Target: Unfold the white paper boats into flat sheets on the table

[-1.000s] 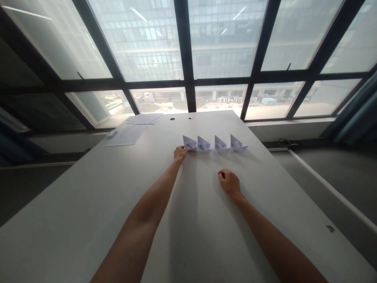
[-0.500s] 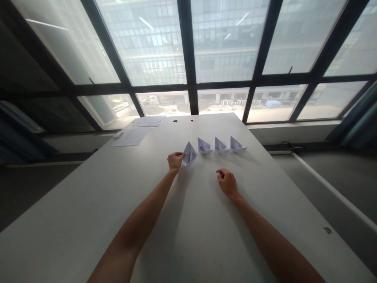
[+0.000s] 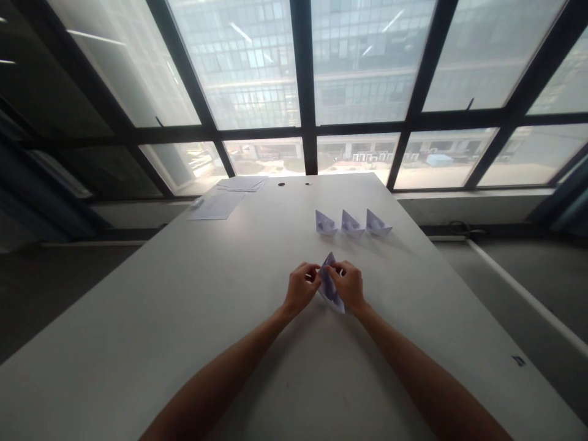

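Note:
A folded white paper boat (image 3: 330, 292) is held between my two hands near the middle of the white table (image 3: 220, 306). My left hand (image 3: 303, 285) pinches its left side with thumb and forefinger. On the right side, my right hand (image 3: 348, 283) closes its fingers on the paper, hiding part of the folds. The boat is tilted, with one tip towards the window and the other towards me. Beyond my hands stand three more paper boats in a row: a left one (image 3: 326, 225), a middle one (image 3: 351, 226) and a right one (image 3: 378, 224).
Sheets of white paper (image 3: 215, 206) lie at the table's far left corner, with a small crumpled-looking white thing (image 3: 197, 202) at their edge. A small dark mark (image 3: 519, 361) shows near the right edge. Large windows (image 3: 257, 67) stand behind the table.
My left hand has brought the paper boat nearer to me and to the right. My right hand has moved in and taken hold of it too. The three standing boats remain in their row.

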The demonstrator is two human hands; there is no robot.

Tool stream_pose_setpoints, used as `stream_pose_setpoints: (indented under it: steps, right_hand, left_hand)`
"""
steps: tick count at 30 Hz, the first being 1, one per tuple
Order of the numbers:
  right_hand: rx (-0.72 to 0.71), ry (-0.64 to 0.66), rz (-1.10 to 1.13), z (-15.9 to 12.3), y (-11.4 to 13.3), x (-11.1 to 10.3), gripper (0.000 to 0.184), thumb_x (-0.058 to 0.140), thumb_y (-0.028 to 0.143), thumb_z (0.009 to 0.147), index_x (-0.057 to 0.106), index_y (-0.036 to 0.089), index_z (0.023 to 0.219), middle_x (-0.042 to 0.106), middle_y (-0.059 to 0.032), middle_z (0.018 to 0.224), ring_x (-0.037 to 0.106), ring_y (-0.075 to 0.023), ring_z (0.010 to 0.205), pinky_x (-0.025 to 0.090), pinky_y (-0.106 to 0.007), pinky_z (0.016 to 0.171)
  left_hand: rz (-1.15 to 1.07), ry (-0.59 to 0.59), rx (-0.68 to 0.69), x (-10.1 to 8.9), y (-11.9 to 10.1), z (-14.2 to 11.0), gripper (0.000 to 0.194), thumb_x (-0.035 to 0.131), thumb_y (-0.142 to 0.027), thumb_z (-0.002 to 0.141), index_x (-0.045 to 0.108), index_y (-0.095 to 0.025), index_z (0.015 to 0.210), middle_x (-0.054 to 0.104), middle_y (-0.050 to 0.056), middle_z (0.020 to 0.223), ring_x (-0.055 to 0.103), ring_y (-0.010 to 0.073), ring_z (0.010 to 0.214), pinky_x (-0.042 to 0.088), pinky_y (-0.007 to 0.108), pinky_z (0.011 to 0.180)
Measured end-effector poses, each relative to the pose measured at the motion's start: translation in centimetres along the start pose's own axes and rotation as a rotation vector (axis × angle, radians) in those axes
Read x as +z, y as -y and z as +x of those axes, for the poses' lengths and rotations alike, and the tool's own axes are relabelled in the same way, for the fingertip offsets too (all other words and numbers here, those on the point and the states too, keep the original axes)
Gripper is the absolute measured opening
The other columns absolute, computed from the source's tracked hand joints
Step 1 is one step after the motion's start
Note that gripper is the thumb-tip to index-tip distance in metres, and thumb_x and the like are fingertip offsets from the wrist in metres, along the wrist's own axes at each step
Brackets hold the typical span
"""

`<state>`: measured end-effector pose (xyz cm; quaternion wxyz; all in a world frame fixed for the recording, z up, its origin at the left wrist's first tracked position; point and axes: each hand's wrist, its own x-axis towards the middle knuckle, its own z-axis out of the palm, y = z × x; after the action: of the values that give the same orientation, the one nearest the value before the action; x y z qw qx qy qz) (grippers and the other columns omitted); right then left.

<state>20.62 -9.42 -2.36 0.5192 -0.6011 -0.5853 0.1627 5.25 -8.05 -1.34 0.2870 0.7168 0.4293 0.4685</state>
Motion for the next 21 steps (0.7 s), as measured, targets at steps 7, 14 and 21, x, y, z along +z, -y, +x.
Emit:
stream_pose_setpoints:
  steps: [7,14,21]
  right_hand:
    - [0.144,0.006,0.278,0.6,-0.3,-0.1,0.023,0.056,0.036,0.079,0.066,0.017,0.071,0.062,-0.0018,0.067,0.051,-0.0146,0.06,0.039,-0.026,0.058]
    - [0.536,0.155,0.811,2.0,-1.1,-1.4,0.02,0.052,0.041,0.068,0.044,0.023,0.065,0.043,0.005,0.052,0.041,-0.012,0.047,0.033,-0.023,0.046]
    - [0.547,0.189,0.862,2.2,-2.0,-1.6,0.019,0.05,0.041,0.071,0.045,0.022,0.068,0.053,0.0005,0.059,0.052,-0.0167,0.055,0.043,-0.027,0.052]
  left_hand:
    - [-0.021,0.062,-0.032,0.5,-0.2,-0.2,0.026,0.058,-0.017,0.079,0.071,-0.021,0.101,0.06,0.002,0.08,0.06,0.0132,0.069,0.054,0.023,0.063]
    - [0.032,0.076,-0.163,-0.5,1.1,0.7,0.026,0.052,-0.027,0.085,0.076,-0.018,0.081,0.064,0.004,0.079,0.061,0.0162,0.074,0.049,0.026,0.07]
    - [-0.103,0.15,-0.268,-0.7,1.3,0.7,0.03,0.053,-0.035,0.087,0.075,-0.015,0.09,0.074,0.004,0.082,0.066,0.0183,0.074,0.049,0.026,0.067]
